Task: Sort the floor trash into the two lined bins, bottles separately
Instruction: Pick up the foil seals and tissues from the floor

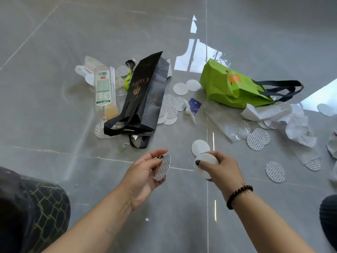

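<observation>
My left hand [145, 172] pinches a round printed seal disc [162, 168] between thumb and fingers, held low above the grey floor. My right hand [221, 167] grips white discs [205, 164] just to the right of it. Another white disc [199, 147] lies on the floor right behind my right hand. A clear plastic bottle [105, 92] with a green and white label lies at the back left. Beside it lies a black coffee bag [145, 95] with handles. A green tote bag [231, 88] lies at the back right. No bin is in view.
Several more seal discs [275, 171] lie scattered to the right and around the black bag. Crumpled white paper [299, 128] and a clear plastic film [226, 123] lie right of centre. My knee in dark patterned cloth [32, 212] fills the lower left corner.
</observation>
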Demonstrator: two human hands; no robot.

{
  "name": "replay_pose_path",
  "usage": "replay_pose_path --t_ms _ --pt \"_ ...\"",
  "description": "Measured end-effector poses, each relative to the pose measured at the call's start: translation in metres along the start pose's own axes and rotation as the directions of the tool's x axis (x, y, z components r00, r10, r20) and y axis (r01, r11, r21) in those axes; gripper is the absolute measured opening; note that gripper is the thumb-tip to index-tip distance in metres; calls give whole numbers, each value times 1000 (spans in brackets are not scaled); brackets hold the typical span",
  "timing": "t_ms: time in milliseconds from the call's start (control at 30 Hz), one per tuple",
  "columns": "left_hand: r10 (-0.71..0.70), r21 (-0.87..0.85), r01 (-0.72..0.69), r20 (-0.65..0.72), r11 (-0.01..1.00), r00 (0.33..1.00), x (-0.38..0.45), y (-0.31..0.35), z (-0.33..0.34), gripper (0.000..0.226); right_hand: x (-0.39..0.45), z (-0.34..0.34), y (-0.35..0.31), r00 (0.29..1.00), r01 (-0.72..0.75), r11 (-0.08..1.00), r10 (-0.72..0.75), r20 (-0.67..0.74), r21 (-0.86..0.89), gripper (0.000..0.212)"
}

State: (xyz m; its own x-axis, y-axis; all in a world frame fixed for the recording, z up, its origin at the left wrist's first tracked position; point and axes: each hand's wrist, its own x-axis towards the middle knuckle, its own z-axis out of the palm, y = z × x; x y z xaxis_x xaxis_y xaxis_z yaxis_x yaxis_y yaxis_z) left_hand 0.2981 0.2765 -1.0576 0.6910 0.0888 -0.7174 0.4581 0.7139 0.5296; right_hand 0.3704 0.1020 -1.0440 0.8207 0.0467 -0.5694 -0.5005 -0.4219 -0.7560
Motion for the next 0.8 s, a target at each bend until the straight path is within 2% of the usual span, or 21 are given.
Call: replay_pose_path --t_ms 100,167,233,300,333,400,500,567,600,700,733,800 --pt "-5 -55 5 15 998 1000 5 -10 9 31 -11 15 -11 992 128 971 -125 26 -202 16" --pt "-20 -115 24 35 993 999 5 -15 16 28 -17 24 -19 981 182 952 -159 112 -246 14" --pt "-63 -141 79 116 987 991 2 -16 25 25 -23 29 -30 977 130 983 -104 185 -133 12" --pt "-111 -121 136 196 983 974 -1 -12 31 35 -27 26 -44 962 -23 998 8 273 51 18" --pt "-120 -132 148 200 980 972 -3 -10 32 39 -27 23 -49 957 -48 995 22 291 82 23" --pt "-135 -159 162 169 974 976 -5 -5 31 38 -20 15 -58 970 -15 993 -13 241 116 28" --pt "-122 -147 135 90 980 988 -11 3 24 30 2 11 -57 994 83 990 -90 54 116 15" --pt "-105 -159 117 85 980 991 -16 6 19 26 26 13 -43 981 165 982 -173 -89 -87 5" --pt "-98 -181 113 90 977 991 -18 6 18 25 37 15 -34 974 169 955 -200 -107 -243 14" --pt "-72 -247 92 90 965 993 -22 6 13 27 64 19 -2 986 117 820 -165 -35 -560 55" --pt "-60 -249 80 84 965 995 -24 6 12 29 66 19 7 984 129 772 -179 -17 -622 61" --pt "-38 -222 51 62 974 997 -25 6 11 29 71 15 20 972 175 715 -237 1 -677 59"
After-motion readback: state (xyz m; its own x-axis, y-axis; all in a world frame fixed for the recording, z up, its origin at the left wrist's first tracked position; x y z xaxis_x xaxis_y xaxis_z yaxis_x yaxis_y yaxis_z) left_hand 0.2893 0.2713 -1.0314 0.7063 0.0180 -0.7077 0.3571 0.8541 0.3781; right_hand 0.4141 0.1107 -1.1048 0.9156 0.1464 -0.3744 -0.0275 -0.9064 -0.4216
